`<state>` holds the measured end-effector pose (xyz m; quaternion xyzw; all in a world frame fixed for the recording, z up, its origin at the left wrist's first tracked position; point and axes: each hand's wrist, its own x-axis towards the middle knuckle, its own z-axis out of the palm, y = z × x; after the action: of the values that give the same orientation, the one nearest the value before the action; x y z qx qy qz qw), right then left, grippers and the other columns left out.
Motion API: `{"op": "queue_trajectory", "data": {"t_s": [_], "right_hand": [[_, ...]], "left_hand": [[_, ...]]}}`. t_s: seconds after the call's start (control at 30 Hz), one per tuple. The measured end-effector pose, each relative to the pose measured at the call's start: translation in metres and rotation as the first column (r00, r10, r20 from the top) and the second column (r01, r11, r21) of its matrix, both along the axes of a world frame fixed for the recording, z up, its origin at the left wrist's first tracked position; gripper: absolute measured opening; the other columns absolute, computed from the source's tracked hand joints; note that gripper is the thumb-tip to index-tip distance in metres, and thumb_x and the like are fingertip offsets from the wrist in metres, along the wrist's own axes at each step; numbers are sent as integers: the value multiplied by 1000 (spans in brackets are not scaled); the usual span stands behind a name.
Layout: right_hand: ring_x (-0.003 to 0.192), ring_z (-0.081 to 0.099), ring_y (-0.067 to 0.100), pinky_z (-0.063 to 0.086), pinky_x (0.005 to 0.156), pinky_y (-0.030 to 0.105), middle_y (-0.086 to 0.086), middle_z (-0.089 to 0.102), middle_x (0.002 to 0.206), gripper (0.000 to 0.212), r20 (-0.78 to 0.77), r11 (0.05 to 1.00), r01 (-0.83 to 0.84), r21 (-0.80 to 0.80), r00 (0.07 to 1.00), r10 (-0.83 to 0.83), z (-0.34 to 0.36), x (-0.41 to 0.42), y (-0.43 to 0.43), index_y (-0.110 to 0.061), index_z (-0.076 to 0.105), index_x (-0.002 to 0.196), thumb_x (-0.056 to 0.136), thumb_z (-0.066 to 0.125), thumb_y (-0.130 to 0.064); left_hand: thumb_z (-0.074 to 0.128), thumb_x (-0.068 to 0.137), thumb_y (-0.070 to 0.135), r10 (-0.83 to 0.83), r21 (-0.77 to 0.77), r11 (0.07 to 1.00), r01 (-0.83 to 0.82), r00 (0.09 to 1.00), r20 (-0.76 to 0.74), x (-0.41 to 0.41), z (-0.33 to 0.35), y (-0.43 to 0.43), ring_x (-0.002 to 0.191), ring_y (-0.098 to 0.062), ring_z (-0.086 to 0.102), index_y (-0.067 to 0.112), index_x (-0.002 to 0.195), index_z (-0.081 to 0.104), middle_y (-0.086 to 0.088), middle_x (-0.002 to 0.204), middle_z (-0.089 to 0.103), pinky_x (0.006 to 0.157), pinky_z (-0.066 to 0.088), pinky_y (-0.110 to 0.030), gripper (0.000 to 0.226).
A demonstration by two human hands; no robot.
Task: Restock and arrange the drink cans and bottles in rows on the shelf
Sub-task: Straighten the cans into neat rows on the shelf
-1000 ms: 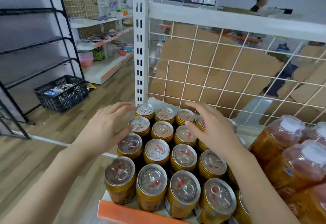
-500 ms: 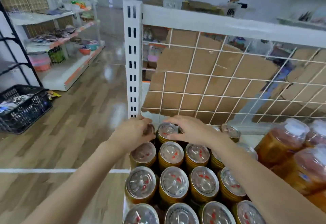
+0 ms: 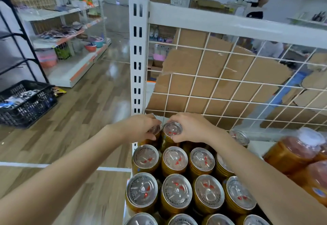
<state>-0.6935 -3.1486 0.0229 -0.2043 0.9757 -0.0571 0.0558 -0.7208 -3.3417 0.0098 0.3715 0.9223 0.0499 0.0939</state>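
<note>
left hand (image 3: 139, 128) and right hand (image 3: 191, 127) each grip round silver-topped cans (image 3: 172, 128)

The left grip (image 3: 141, 127) (a bare hand) holds the corner can (image 3: 156, 130) of the back row; the right grip (image 3: 188, 127) pinches the neighbour can (image 3: 171, 129) at its rim. Bottles (image 3: 292, 154) stand at right.

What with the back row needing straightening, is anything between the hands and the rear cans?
Nothing visible. The left hand grips the back corner can and the right hand grips the next can. The wire grid stands just behind them.
</note>
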Motion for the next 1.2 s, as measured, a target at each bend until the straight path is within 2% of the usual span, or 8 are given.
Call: {"op": "queue_trajectory", "data": {"t_s": [0.2,0.4,0.53,0.73,0.93,1.2], "right_hand": [[91,57,20,41,65,31,-1,62,103,47,-53,999,31,34,998,-29,-3,-18,7,-24,58,114,73,60,-48],[84,58,20,37,60,29,-3,62,92,41,-111,999,21,43,994,-17,-7,-21,9,-26,61,104,72,57,-50],[85,59,22,40,63,30,0,64,92,45,-163,996,58,69,986,-46,-10,-22,9,-23,61,103,74,56,-56],[96,59,20,47,75,34,-2,65,106,54,-184,993,114,-33,976,-119,-20,-16,17,-28,57,117,78,53,-66],[110,55,16,44,85,34,-7,59,123,66,-157,985,131,-116,976,-148,-31,-11,23,-31,49,128,75,56,-69],[108,55,14,44,84,35,-9,60,121,65,-132,976,142,-168,977,-165,-34,-12,24,-31,51,125,71,61,-67]], "left_hand": [[54,92,32,-16,-55,998,16,1000,-14,-3,5,9,115,-24,51,17,141,38,-8,129,48,96,41,-35,53],[52,93,34,-29,-94,995,16,988,-149,-8,5,16,110,-23,50,16,132,46,-6,117,53,92,41,-34,44],[46,95,39,-33,-130,992,2,970,-240,-8,3,19,113,-22,48,15,131,46,-6,121,53,93,42,-34,44],[45,93,46,-28,-150,989,-17,956,-293,-9,1,21,115,-21,47,15,134,44,-5,126,47,93,44,-34,52],[64,85,36,-84,-177,983,43,969,-234,-10,-3,11,132,-19,34,23,146,25,0,147,34,106,34,-34,74],[61,86,38,-70,-154,988,28,958,-277,-11,-6,13,129,-20,34,19,145,28,-3,143,37,107,32,-32,70]]}}
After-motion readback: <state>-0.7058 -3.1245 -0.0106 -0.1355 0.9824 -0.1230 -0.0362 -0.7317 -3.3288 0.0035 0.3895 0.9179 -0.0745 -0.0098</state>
